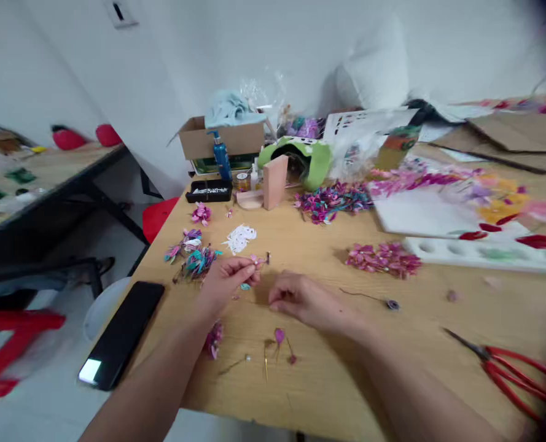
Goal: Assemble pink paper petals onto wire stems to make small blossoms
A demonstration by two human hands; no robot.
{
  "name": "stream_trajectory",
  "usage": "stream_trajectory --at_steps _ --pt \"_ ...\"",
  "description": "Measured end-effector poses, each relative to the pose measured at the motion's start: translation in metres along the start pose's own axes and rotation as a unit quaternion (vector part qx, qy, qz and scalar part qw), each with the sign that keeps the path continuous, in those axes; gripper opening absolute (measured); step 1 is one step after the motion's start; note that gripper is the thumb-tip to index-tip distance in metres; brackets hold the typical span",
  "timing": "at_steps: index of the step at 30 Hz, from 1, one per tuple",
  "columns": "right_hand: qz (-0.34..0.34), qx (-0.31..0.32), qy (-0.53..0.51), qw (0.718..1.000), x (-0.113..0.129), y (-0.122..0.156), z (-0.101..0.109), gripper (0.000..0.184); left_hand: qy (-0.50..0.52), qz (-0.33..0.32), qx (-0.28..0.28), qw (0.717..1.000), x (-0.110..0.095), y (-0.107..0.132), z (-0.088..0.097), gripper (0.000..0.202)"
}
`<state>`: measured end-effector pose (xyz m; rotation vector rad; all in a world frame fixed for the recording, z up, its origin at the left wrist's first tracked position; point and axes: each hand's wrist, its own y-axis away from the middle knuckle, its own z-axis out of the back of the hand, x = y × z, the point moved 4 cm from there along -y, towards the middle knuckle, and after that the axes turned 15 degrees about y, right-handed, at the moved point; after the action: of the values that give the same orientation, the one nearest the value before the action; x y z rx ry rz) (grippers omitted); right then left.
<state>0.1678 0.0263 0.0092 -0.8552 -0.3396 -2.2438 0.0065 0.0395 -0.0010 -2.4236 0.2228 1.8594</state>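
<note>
My left hand (230,274) is closed, pinching a small pink flower (256,261) between thumb and forefinger. Close beside it, my right hand (295,298) is curled with its fingertips together; whatever they hold, if anything, is too fine to make out. To the right of that hand lies a small spool (392,304) with a thin dark thread trailing from it. Below the hands are a purple petal piece (279,336), a gold needle-like pin (266,365) and a thin stem with a white bead (247,358). White petal pieces (240,238) are heaped behind my left hand.
A black phone (123,334) lies at the left table edge, red-handled scissors (507,365) at the right. Pink flower bunches (384,259), a white palette (479,253) and a pink block (275,182) stand around. Farther back are a blue pump bottle (222,158) and a cardboard box (240,141).
</note>
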Motion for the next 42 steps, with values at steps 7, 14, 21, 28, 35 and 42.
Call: stream_trajectory --at_steps 7,14,21,28,35,42 --pt "0.061 0.156 -0.036 0.985 0.009 0.007 -0.019 0.013 -0.001 0.003 -0.019 1.000 0.002 0.000 0.002 0.014" --pt "0.158 0.081 0.032 0.984 0.013 0.004 -0.029 0.011 0.004 0.007 -0.020 1.000 0.003 0.000 0.002 0.014" --pt "0.134 -0.092 0.054 0.985 0.017 0.004 -0.010 0.009 0.004 0.018 -0.009 1.000 0.004 0.000 0.001 0.013" --pt "0.095 -0.307 0.180 0.930 0.016 0.013 0.006 0.010 0.035 0.056 0.010 0.998 0.004 0.004 -0.007 0.019" --pt "0.121 -0.318 0.282 0.897 0.020 0.014 0.003 0.017 0.049 0.081 0.035 0.995 0.006 0.006 -0.010 0.020" --pt "0.113 -0.328 0.317 0.883 0.018 0.015 0.003 0.018 0.046 0.081 0.049 0.994 0.008 0.006 -0.010 0.019"
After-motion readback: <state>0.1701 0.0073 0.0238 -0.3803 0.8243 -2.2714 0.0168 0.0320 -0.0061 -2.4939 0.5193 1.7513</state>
